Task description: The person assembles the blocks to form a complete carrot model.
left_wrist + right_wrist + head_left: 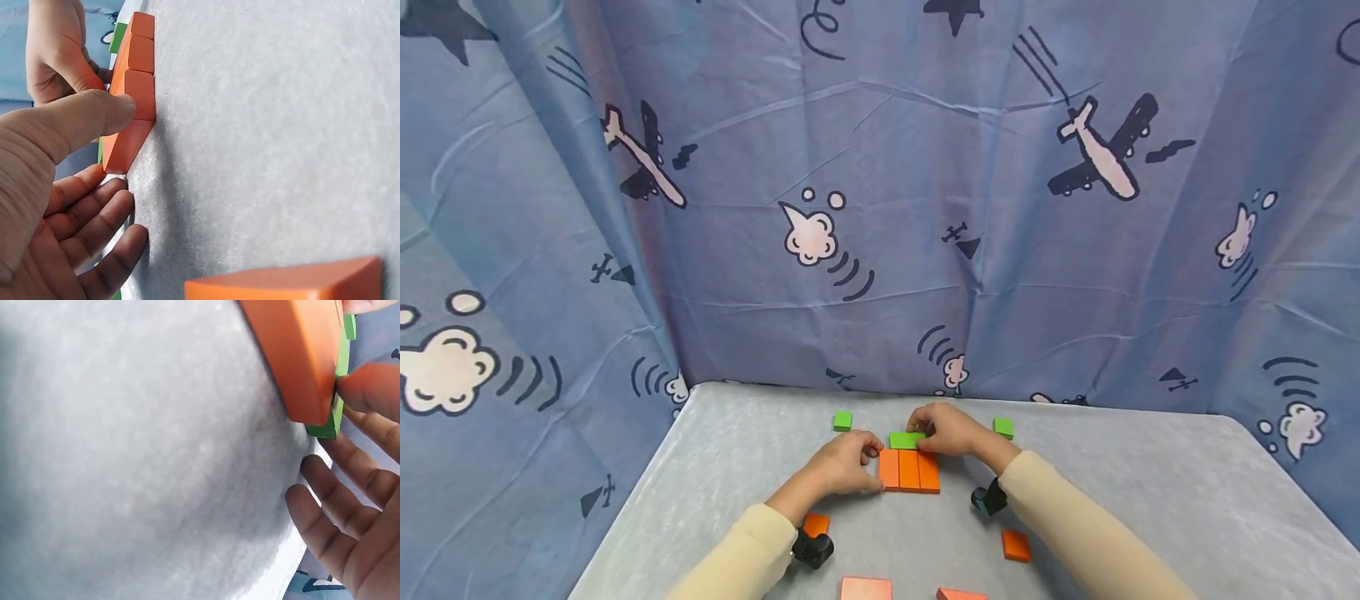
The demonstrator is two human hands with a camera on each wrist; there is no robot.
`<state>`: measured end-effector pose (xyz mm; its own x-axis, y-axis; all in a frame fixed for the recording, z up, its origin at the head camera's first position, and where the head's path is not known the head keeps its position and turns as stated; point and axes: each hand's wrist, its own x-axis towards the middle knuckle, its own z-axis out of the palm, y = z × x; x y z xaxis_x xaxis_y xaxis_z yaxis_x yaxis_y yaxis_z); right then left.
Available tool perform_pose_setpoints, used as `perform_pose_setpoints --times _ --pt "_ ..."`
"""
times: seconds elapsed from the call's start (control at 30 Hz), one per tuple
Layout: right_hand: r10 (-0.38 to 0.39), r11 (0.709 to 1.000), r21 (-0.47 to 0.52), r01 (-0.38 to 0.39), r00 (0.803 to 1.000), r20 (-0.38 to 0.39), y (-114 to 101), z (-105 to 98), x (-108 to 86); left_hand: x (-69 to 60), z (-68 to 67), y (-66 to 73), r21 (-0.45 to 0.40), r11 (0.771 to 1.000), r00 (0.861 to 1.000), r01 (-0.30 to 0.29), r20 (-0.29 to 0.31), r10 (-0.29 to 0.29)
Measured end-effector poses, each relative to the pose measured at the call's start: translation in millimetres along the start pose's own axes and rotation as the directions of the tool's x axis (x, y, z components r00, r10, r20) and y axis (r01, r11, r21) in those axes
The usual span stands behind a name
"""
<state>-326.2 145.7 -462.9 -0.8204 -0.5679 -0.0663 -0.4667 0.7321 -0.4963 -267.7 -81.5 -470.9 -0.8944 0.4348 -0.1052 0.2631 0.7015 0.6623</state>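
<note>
Three orange blocks [909, 471] lie side by side on the table, with a long green block [901, 440] along their far ends. My left hand [844, 465] is at the leftmost orange block [129, 147], its thumb on the near end and its index fingertip by the far end. From behind the row, my right hand [953, 428] pinches the right end of the green block between thumb and fingers. The right wrist view shows the thumb against that green block [324, 430], just beyond the orange one; the other fingers are spread beneath.
Two small green blocks, one left [842, 422] and one right [1003, 428], sit at the back. Nearer are orange blocks at left [817, 524] and right [1017, 547], a salmon block [866, 589] and a salmon wedge [961, 595]. A patterned curtain [880, 250] hangs behind the table.
</note>
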Motion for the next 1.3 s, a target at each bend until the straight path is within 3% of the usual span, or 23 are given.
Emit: perform_pose_setpoints --times 0.63,1.0,1.3 --pt "-0.003 0.999 -0.035 0.003 1.000 0.003 -6.3 6.4 -7.7 -7.2 4.8 -2.6 0.007 1.000 1.000 0.012 -0.002 -0.012" --pt "0.053 0.996 -0.069 -0.055 0.998 -0.040 -7.4 -8.9 -21.0 -8.4 4.4 -6.4 -0.015 1.000 1.000 0.020 0.000 -0.020" --pt "0.112 0.990 -0.079 -0.121 0.987 -0.112 10.4 -34.4 -42.6 -1.0 3.5 -1.1 -0.007 1.000 1.000 0.011 0.008 -0.011"
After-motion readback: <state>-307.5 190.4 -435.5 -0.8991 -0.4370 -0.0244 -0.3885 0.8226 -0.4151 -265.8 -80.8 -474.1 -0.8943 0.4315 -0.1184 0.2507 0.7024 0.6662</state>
